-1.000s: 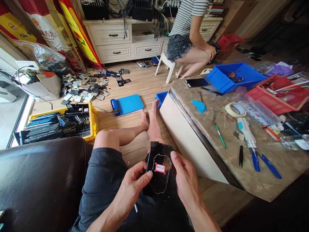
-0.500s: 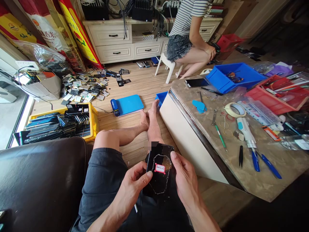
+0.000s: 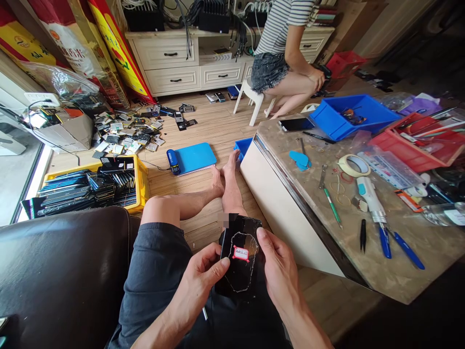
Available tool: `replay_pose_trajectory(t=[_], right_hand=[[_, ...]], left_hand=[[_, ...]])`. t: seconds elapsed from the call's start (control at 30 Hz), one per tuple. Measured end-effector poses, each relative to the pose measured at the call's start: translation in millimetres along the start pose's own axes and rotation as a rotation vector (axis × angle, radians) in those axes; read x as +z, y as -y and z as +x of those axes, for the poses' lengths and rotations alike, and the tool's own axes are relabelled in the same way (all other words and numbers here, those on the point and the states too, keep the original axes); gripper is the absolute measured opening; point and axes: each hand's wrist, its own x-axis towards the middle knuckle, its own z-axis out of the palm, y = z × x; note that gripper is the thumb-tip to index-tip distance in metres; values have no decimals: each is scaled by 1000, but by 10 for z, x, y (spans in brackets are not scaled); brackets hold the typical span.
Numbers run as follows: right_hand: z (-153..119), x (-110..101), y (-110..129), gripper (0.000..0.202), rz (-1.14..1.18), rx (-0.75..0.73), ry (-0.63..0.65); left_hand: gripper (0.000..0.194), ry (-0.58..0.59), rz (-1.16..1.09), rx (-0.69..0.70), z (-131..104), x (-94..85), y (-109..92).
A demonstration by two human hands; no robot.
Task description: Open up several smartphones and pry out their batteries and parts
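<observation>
the left hand (image 3: pixel 205 266) and the right hand (image 3: pixel 278 261) grasp the black phone (image 3: pixel 241 276) by its side edges, above the lap; it looks light, stiff, maybe fragile, so these edges suit.

1. The left hand (image 3: pixel 203 271) grips the black device (image 3: pixel 241 278) at its 9 o'clock edge, thumb on its face; the right hand (image 3: pixel 278 259) holds its 1 o'clock corner.
2. A red-bordered label (image 3: pixel 240 253) sits inside a pale, jagged outline on it.
3. From the device: yellow bin (image 3: pixel 143 186) at 10 o'clock, blue mat (image 3: pixel 198 157) at 11, white stool (image 3: pixel 254 99) bearing a seated person (image 3: pixel 281 48) at 12, blue-handled pliers (image 3: pixel 403 249) at 3.
</observation>
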Motion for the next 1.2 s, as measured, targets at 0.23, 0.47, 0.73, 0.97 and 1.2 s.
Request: replay_pose_trajectory(t=[0.23,0.47,0.73,0.97,1.2], right_hand=[[-6,4,25,48,-3,35,13],[-14,1,18,49,13,28,22],[-4,1,0,50,2,22,-2],[-10,22,0,51,3,41,-8],[-45,101,109,55,7,72,10]], left_hand=[[31,6,17,-10,14,-15,10],[30,7,14,-8,24,-13,2],[31,-3,0,-11,22,-2,10],[29,5,-55,-29,29,-23,56],[42,106,-74,-129,2,22,2]])
